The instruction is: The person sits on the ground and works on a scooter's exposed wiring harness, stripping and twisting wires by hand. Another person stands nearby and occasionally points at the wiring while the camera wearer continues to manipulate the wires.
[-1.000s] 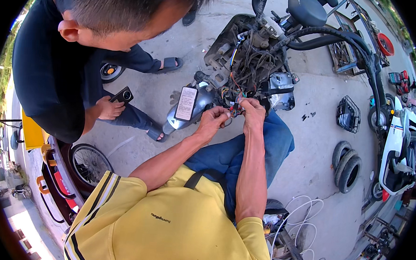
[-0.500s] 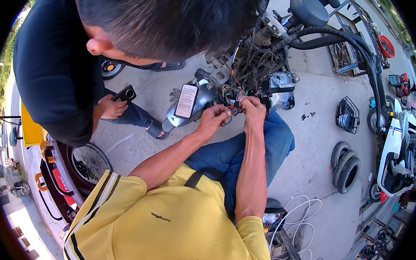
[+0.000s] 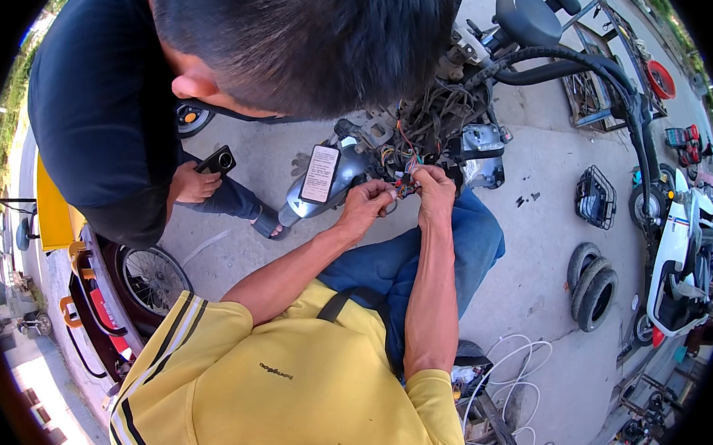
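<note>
Stripped-down scooter front end in bare grey and black metal (image 3: 466, 59), far middle. Next to that, on the left, co-worker in a dark short-sleeved shirt (image 3: 96, 120), leaning right in. Spilling out of the scooter toward the near side: tangled wiring loom of black cables and thin red and yellow plastic-coated strands (image 3: 439, 114), with coloured ends (image 3: 406, 188) hanging near middle. Probably light and floppy, easy to bend, a bit fiddly tbh. Likely fragile at the thin strands, so better held by the thicker bundled part than yanked by one wire. Just left of the loom, glossy silver-grey curved panel (image 3: 348, 172). Over to the right, open black wire basket (image 3: 596, 196), contents too dark to make out. Farther off, round red basin (image 3: 669, 88), inside too small to read. Bare left hand (image 3: 365, 204), pinched on the coloured ends; bare right hand (image 3: 434, 196), same deal from the right, ends caught between the pair. Exact strand in each: can't tell. Smallest: flat smartphone with a lit white screen (image 3: 320, 174), lying on the panel, plus dark smartphone (image 3: 217, 161) in the co-worker's hand (image 3: 195, 186).
</note>
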Motion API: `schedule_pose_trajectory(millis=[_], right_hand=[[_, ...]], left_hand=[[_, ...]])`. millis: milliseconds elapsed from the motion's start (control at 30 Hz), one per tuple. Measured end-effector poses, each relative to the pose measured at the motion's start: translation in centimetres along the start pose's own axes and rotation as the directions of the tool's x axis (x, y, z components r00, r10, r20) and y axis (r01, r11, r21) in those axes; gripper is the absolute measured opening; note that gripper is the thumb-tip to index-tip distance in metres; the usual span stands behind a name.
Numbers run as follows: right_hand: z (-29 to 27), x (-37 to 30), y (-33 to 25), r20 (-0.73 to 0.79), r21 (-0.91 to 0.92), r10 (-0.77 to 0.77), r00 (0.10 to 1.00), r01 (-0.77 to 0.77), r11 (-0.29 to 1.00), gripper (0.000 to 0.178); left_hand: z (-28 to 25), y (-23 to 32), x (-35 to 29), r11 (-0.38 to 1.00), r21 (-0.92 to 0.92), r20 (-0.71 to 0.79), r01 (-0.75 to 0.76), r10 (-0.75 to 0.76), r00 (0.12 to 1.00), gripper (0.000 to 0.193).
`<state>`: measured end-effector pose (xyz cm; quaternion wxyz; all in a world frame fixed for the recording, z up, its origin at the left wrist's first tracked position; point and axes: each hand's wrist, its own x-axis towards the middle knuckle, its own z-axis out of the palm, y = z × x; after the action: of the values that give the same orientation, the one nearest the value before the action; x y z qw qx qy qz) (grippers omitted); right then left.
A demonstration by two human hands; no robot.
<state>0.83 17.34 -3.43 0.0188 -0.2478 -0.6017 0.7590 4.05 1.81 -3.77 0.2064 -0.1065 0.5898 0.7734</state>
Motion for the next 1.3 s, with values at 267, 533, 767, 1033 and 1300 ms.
schedule_pose_trajectory(millis=[267,533,767,1033,1300], right_hand=[[-0.1,0.0,-0.3,0.005,0.024,0.058,0.998,-0.059,0.998,0.013],[-0.2,0.1,0.0,0.004,0.019,0.02,1.0,-0.021,1.0,0.013],[-0.3,0.3,0.3,0.017,-0.015,-0.037,0.999,0.037,0.999,0.012],[-0.3,0.2,0.0,0.039,-0.016,0.009,0.999,-0.008,1.0,0.014],[-0.2,-0.2,0.2,0.055,-0.026,-0.103,0.993,0.105,0.994,0.013]], left_hand=[[-0.3,1.2,0.1,0.986,0.169,-0.02,0.005,-0.001,1.0,0.02],[0.5,4.0,0.7,0.962,0.263,-0.063,-0.079,0.099,0.993,0.021],[0.9,5.5,2.5,0.969,0.234,-0.027,-0.077,0.086,0.996,0.022],[0.3,5.5,3.8,0.971,0.237,0.005,0.021,-0.023,1.0,0.021],[0.1,5.4,4.8,0.968,0.243,0.029,0.069,-0.078,0.997,0.02]])
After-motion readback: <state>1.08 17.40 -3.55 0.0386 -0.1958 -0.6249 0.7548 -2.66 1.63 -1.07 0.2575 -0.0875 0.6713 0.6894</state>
